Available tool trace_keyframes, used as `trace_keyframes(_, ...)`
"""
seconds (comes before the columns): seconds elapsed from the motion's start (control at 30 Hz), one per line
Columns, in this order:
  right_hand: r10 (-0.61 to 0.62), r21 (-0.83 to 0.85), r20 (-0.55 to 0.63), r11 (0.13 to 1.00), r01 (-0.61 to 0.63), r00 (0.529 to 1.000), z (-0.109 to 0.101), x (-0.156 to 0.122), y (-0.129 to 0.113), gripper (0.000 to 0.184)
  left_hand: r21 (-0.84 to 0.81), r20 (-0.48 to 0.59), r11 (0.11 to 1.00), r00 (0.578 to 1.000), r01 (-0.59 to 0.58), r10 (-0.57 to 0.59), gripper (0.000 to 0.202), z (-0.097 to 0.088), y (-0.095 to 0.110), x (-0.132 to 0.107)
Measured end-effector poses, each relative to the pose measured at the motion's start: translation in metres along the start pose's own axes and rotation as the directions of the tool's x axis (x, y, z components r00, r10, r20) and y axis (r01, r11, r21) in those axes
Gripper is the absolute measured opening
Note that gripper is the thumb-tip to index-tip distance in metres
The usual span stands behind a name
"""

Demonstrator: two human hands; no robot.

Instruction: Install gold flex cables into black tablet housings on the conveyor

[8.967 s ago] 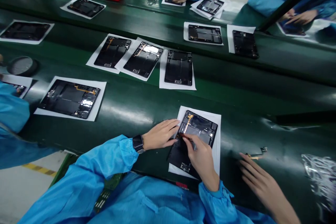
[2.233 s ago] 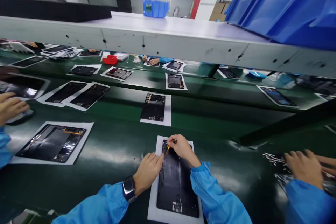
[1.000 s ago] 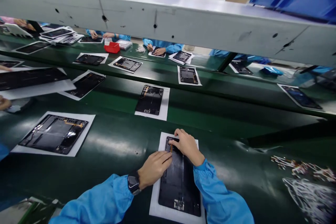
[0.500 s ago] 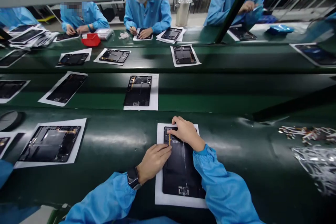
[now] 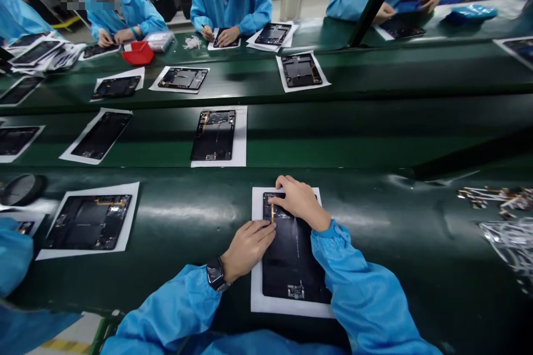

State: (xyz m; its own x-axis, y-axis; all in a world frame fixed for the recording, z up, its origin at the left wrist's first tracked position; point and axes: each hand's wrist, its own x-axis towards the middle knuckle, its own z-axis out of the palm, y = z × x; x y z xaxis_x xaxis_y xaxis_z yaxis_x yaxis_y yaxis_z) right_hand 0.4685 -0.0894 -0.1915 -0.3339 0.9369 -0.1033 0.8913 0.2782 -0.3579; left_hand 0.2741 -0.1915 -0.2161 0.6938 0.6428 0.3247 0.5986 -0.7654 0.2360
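A black tablet housing (image 5: 291,260) with bare inner parts lies on a white sheet (image 5: 257,283) on the green bench in front of me. A narrow orange ribbon cable (image 5: 272,213) runs along its upper left part. My left hand (image 5: 249,245), with a dark watch on the wrist, pinches at the cable's lower end, fingertips close together. Over the top of the housing, my right hand (image 5: 300,201) is bent, its thumb and fingers closed at the cable's upper end. The right hand and sleeve cover the housing's upper right and right edge.
Another opened tablet (image 5: 89,224) lies on paper to the left, near a round black dish (image 5: 23,189). Small cable parts (image 5: 497,198) and clear plastic strips (image 5: 510,241) lie at right. More tablets (image 5: 214,136) rest on the middle belt. Co-workers in blue sit opposite.
My view has tilted slightly, showing more of the far side. Both my hands stay at the ribbon cable with little movement. The co-worker's hands at far right have moved apart.
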Motion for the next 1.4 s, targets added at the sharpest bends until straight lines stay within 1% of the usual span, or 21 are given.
trace_keyframes(0.17,0.000,-0.009,-0.005,1.000,0.000,1.000,0.000,0.000,0.000,0.036,0.004,0.030,1.000,1.000,0.003,-0.003,0.023,0.000,0.000,-0.001)
trace_keyframes(0.4,0.007,-0.017,0.006,1.000,-0.007,1.000,0.001,0.001,0.001,0.036,0.014,0.033,1.000,0.999,-0.009,0.008,0.022,-0.001,0.000,0.001)
trace_keyframes(0.57,0.033,-0.020,0.024,0.999,-0.032,0.999,-0.002,-0.001,-0.004,0.034,-0.019,0.080,1.000,0.997,-0.003,0.004,0.020,-0.007,0.000,0.004)
trace_keyframes(0.63,0.043,-0.009,0.018,0.999,-0.042,0.999,-0.009,-0.005,-0.006,0.025,-0.078,0.083,0.997,0.996,0.019,-0.013,0.026,-0.011,-0.001,0.005)
trace_keyframes(0.7,0.021,0.048,0.016,0.999,-0.021,1.000,-0.019,-0.011,-0.005,0.012,-0.136,0.066,0.990,0.997,0.039,-0.031,0.030,-0.014,-0.004,0.004)
trace_keyframes(0.73,-0.001,0.089,0.022,0.996,-0.001,1.000,-0.025,-0.015,-0.005,0.015,-0.153,0.052,0.987,0.998,0.046,-0.039,0.030,-0.015,-0.005,0.004)
trace_keyframes(0.8,-0.051,0.181,0.055,0.983,0.041,0.997,-0.038,-0.024,-0.003,0.027,-0.150,0.052,0.988,0.998,0.046,-0.039,0.030,-0.016,-0.007,0.003)
trace_keyframes(0.83,-0.069,0.220,0.077,0.974,0.051,0.995,-0.045,-0.029,-0.003,0.030,-0.135,0.073,0.990,0.997,0.039,-0.030,0.030,-0.017,-0.007,0.003)
trace_keyframes(0.9,-0.068,0.272,0.116,0.962,0.034,0.991,-0.056,-0.039,-0.004,0.028,-0.093,0.136,0.995,0.991,0.019,-0.006,0.029,-0.018,-0.006,0.003)
trace_keyframes(0.97,-0.024,0.291,0.130,0.957,-0.015,0.991,-0.063,-0.049,-0.007,0.021,-0.056,0.197,0.998,0.980,0.000,0.011,0.030,-0.020,-0.004,0.004)
trace_keyframes(1.03,0.018,0.289,0.124,0.956,-0.053,0.992,-0.067,-0.061,-0.010,0.015,-0.036,0.232,0.999,0.972,-0.010,0.018,0.033,-0.023,-0.002,0.003)
trace_keyframes(1.1,0.043,0.276,0.112,0.958,-0.073,0.993,-0.066,-0.073,-0.013,0.017,-0.026,0.250,1.000,0.968,-0.010,0.017,0.037,-0.025,-0.001,0.002)
trace_keyframes(1.17,0.059,0.261,0.089,0.962,-0.081,0.994,-0.061,-0.084,-0.015,0.019,-0.026,0.248,1.000,0.969,-0.005,0.011,0.038,-0.025,-0.001,0.000)
trace_keyframes(1.23,0.056,0.267,0.057,0.961,-0.069,0.997,-0.053,-0.095,-0.017,0.017,-0.041,0.235,0.999,0.972,-0.007,0.017,0.038,-0.024,-0.002,-0.002)
trace_keyframes(1.4,0.046,0.367,0.008,0.929,-0.046,0.999,-0.026,-0.114,-0.023,0.012,-0.086,0.217,0.996,0.976,-0.018,0.036,0.034,-0.023,-0.004,-0.005)
